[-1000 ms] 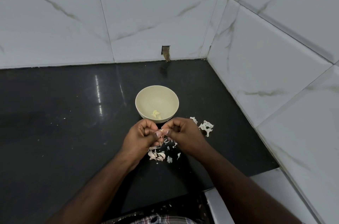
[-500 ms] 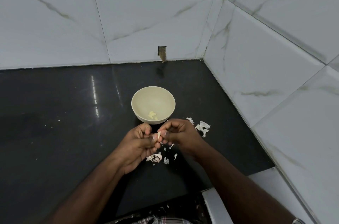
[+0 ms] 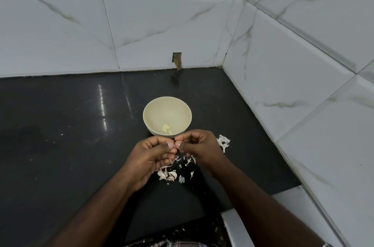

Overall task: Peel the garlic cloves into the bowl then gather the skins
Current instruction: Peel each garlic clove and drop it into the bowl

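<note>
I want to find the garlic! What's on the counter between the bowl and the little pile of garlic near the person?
In the head view, both hands, left hand and right hand, pinching something tiny together, between bowl and pile.

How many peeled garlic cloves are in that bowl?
3, as far as shows: clustered at the near bottom of the cream bowl, peeled cloves touching one another. More may hide behind the near rim.

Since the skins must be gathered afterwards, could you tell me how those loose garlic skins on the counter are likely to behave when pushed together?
The garlic skins look thin, curled and papery, so probably very light and floppy, apt to scatter. On the glossy black counter they should slide easily, though small flakes may cling.
</note>
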Demonstrator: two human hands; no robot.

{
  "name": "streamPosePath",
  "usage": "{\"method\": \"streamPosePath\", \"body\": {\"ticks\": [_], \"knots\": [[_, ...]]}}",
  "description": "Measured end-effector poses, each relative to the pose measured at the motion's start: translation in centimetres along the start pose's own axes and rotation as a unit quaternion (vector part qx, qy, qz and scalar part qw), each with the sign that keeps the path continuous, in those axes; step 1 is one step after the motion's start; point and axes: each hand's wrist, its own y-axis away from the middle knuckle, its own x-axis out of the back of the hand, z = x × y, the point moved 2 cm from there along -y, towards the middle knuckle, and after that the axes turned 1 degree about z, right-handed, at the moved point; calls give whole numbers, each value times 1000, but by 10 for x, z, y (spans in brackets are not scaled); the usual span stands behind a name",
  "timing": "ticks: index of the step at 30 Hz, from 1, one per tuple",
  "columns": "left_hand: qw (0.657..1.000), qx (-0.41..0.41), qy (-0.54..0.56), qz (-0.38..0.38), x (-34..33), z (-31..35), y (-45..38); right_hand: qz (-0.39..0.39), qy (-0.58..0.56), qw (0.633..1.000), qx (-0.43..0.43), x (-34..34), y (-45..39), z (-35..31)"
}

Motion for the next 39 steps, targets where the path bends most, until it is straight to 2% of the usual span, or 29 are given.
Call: {"method": "streamPosePath", "body": {"ticks": [7, 13, 16, 27, 34, 39], "knots": [[990, -68, -105, 61, -6, 0, -3, 45, 49, 998, 14, 0, -1, 3], [987, -65, -117, 92, -10, -2, -6, 81, 109, 989, 50, -7, 3, 6], [986, -61, -114, 102, -9, -2, -7, 71, 131, 987, 65, -11, 5, 5], [985, -67, -111, 115, -5, -6, -9, 98, 115, 988, 32, -9, 1, 7], [981, -88, -119, 123, -4, -5, -9, 67, 60, 996, -10, -7, 0, 2], [974, -105, -150, 135, -4, -1, -9, 61, 79, 995, -15, -6, -1, -3]]}}
